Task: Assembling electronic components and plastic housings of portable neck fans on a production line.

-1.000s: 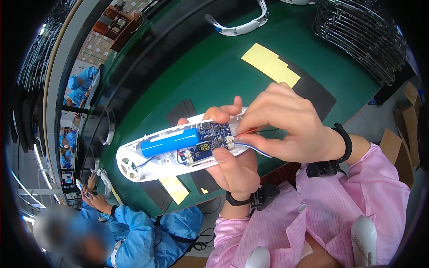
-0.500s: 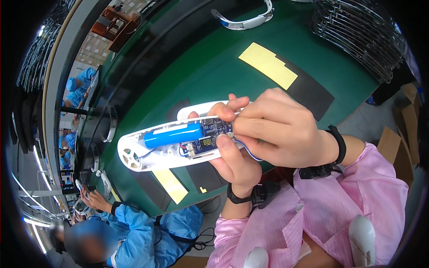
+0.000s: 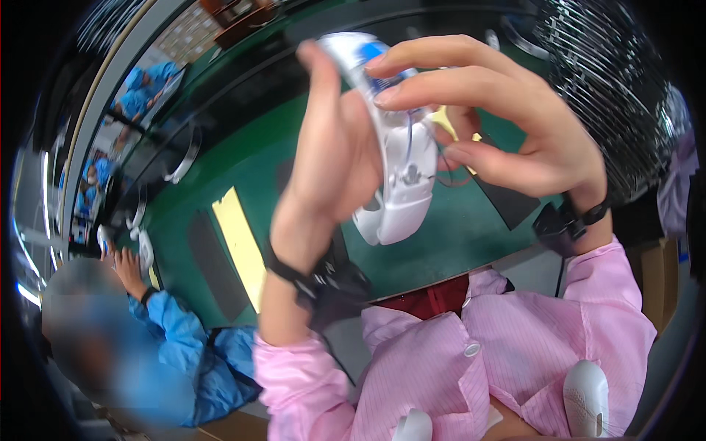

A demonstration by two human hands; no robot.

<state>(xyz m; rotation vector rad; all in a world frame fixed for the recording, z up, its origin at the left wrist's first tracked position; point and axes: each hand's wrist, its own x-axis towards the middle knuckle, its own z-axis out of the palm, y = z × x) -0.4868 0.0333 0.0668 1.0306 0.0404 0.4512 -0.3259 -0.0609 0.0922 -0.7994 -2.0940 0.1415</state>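
A white curved neck fan (image 3: 403, 184), its casing uncovered, is held up in front of me, steeply tilted and smeared by motion. Part of a blue battery cell (image 3: 373, 51) and a dark circuit board (image 3: 386, 81) show inside it. My left hand (image 3: 323, 147) is closed round its left side, the palm against the casing and the thumb pointing up. From the right, my right hand (image 3: 507, 110) reaches over it, index and middle fingertips on the board area, thumb lower down. A thin wire (image 3: 450, 176) loops out close to that thumb.
Yellow strips (image 3: 239, 242) and black sheets (image 3: 215, 264) lie on the green table (image 3: 176, 272). Bundled black wire frames (image 3: 610, 95) are piled at the far right. At the left a co-worker in blue (image 3: 176, 345) sits near; white neck fans (image 3: 143, 246) lie by their hand.
The neck fan has swung from lying sideways to steeply upright and moved up. My left hand has turned palm-on to its side. The right hand's pinch has loosened, its fingers spreading over the board.
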